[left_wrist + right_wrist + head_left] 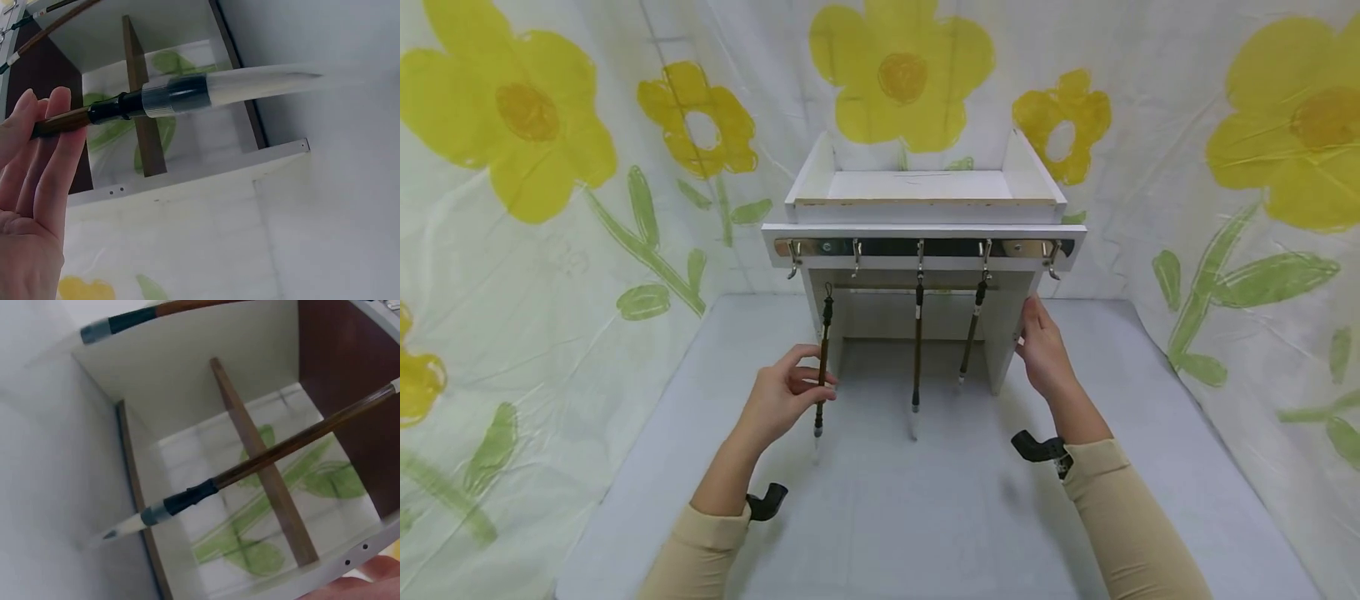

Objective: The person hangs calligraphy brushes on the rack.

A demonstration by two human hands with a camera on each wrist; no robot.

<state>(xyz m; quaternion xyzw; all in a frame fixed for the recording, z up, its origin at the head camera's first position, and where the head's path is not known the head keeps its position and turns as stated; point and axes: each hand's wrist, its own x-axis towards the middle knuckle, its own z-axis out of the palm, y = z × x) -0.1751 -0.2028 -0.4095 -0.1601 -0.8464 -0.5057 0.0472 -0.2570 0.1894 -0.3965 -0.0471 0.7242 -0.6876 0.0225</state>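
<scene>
My left hand (pixel 784 398) pinches a dark-handled calligraphy brush (pixel 824 333) between thumb and fingers. The brush is upright, white bristles down, with its loop below the leftmost hooks. Seen from the left wrist, the left hand (pixel 37 169) holds the brown handle above a dark ferrule (pixel 189 94) and long pale bristles (pixel 250 85). Two other calligraphy brushes, one in the middle (pixel 917 350) and one to its right (pixel 973 333), hang from hooks. My right hand (pixel 1047 354) rests against the outer face of the white shelf's right side panel (pixel 1009 342), fingers fairly straight.
The white wooden shelf (pixel 925 215) has a metal hook strip (pixel 951 247) across its front. Brown crossbars (pixel 262 462) run inside it. It stands on a white tabletop (pixel 880 517) before a flower-printed curtain (pixel 587 317). A black mount sits on each wrist.
</scene>
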